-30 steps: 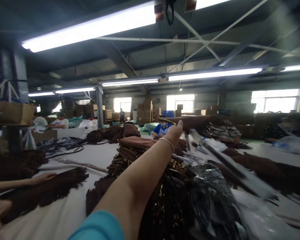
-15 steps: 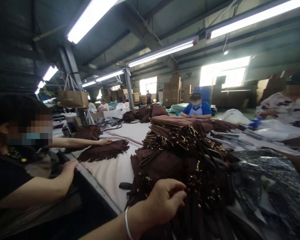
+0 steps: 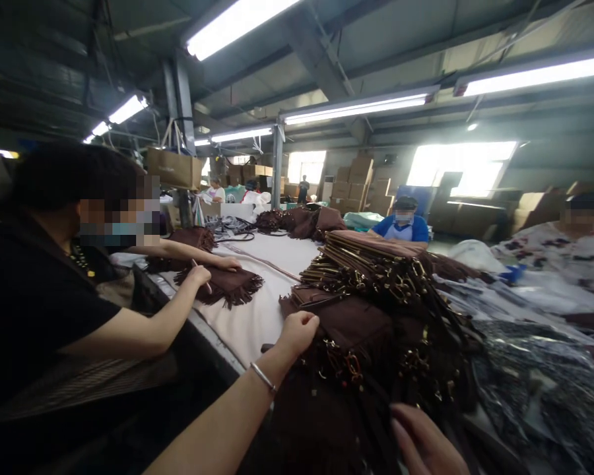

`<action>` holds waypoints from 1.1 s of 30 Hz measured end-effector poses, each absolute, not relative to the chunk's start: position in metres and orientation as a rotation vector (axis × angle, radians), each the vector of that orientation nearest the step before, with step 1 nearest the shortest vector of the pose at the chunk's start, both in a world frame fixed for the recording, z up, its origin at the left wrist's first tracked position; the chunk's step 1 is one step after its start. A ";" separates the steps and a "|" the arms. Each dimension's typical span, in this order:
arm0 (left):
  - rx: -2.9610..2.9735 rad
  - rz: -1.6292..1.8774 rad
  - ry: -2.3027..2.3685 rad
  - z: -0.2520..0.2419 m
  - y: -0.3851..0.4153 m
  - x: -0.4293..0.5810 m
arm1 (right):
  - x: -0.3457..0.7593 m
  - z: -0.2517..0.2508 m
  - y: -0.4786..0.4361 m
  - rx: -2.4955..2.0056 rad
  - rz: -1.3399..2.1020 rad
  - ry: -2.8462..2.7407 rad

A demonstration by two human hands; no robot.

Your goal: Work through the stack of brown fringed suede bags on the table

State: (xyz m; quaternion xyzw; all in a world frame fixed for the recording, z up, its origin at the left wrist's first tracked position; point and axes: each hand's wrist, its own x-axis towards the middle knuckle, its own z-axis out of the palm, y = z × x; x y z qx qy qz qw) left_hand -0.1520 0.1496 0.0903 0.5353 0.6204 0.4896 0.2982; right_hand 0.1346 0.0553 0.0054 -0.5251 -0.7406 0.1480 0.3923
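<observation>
My left hand [image 3: 301, 335], with a silver bangle on the wrist, is closed in a pinch at the left edge of a stack of dark brown bags [image 3: 356, 323]. Whether fabric is between its fingertips is hard to make out. My right hand [image 3: 428, 441] shows only partly at the bottom edge, fingers curled together beside dark straps; what they hold, if anything, is hidden. Gold clasps [image 3: 344, 363] hang from the bags near both hands. Behind, a taller pile of flat brown pouches [image 3: 371, 260] with gold zips and hooks rests on the bags.
At left, a co-worker [image 3: 113, 277] in black handles a fringed brown piece [image 3: 230, 285] on the pale table cover [image 3: 247, 323], a thin pen-like item in one hand. Crumpled clear plastic [image 3: 534, 369] lies at right. Other people sit across the table.
My left hand has drawn back and leftward, its fingers closing. My right hand has come into view. The co-worker's near hand has moved from the table edge onto the fringed piece.
</observation>
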 end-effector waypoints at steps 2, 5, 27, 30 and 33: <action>1.491 1.304 1.649 0.090 0.150 -0.149 | 0.104 0.019 0.077 -1.394 0.317 -1.956; 1.589 1.316 1.680 0.089 0.147 -0.150 | 0.064 0.036 0.096 -1.596 0.266 -2.048; 0.823 1.180 1.187 0.103 0.126 -0.155 | 0.040 0.116 0.042 -1.152 1.661 -0.909; 0.772 1.140 1.048 0.107 0.116 -0.148 | 0.049 0.130 0.031 -1.141 1.694 -0.865; 0.789 1.127 0.892 0.104 0.105 -0.133 | 0.058 0.129 0.016 -1.171 1.682 -0.827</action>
